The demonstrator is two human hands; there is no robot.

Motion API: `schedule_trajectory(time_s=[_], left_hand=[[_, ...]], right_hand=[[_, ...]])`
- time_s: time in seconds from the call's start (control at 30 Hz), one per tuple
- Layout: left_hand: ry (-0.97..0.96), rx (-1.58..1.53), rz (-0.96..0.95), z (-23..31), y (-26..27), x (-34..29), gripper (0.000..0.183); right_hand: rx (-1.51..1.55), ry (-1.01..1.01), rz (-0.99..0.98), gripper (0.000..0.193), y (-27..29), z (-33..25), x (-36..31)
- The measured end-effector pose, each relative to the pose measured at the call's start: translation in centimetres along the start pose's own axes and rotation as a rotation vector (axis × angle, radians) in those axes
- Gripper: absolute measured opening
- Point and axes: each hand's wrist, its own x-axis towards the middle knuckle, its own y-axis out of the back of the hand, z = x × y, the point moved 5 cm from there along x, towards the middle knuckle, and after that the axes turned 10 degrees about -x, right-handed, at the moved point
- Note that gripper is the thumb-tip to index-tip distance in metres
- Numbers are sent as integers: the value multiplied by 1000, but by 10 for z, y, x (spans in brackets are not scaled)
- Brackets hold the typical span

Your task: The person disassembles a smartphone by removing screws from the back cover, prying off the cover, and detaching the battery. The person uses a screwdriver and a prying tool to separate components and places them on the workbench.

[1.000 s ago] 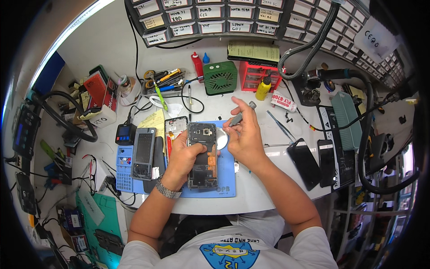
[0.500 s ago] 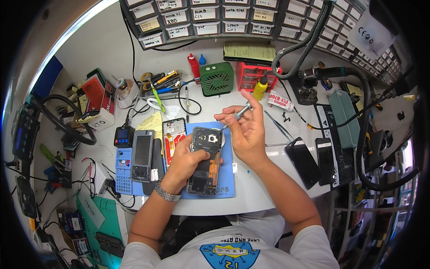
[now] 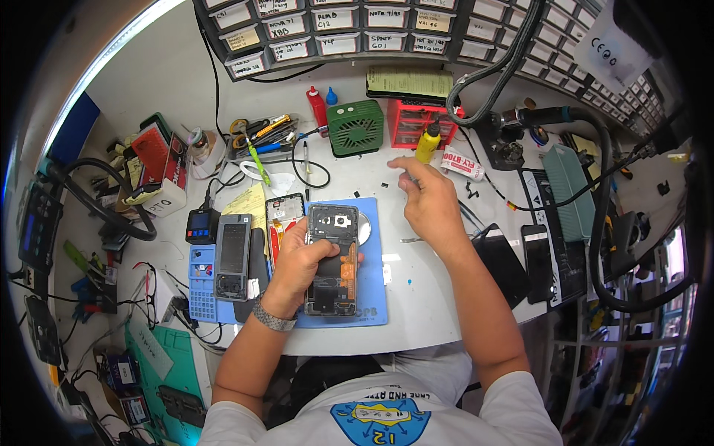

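Observation:
My left hand (image 3: 296, 266) is closed round an opened smartphone (image 3: 329, 291), its thumb pressing on the exposed inside. The back cover is off, showing a camera opening, dark inner parts and an orange flex cable. The phone is tilted up over a blue work mat (image 3: 370, 305), beside a round white dish (image 3: 364, 229). To the right of the phone and apart from it, my right hand (image 3: 437, 209) is raised with its fingers curled in. A screwdriver is in that hand, mostly hidden by the fingers.
Left of the mat lie another phone (image 3: 233, 256) and a blue parts tray (image 3: 202, 267). Two dark phones (image 3: 502, 267) lie on the right. A green fan box (image 3: 355, 128), a yellow bottle (image 3: 428, 143) and a red drawer box (image 3: 405, 123) stand behind. Hoses arch overhead.
My right hand has drawn the screwdriver away from the phone's upper edge, to the right, and turned. The phone stays in my left hand, and the whole view has shifted slightly.

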Motion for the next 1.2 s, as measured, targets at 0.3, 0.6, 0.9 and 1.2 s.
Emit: schedule_trajectory(time_s=[0.3, 0.6, 0.9, 1.2], left_hand=[[-143, -49, 6, 3, 5, 4, 40], [-372, -81, 36, 7, 7, 5, 80], [-333, -196, -26, 10, 5, 6, 66], [-263, -253, -23, 11, 10, 7, 49]], right_hand=[[-413, -118, -106, 17, 12, 45, 7], [-667, -346, -223, 23, 26, 78, 7], [805, -112, 118, 22, 4, 5, -2], [1177, 80, 52, 28, -36, -39, -32]])
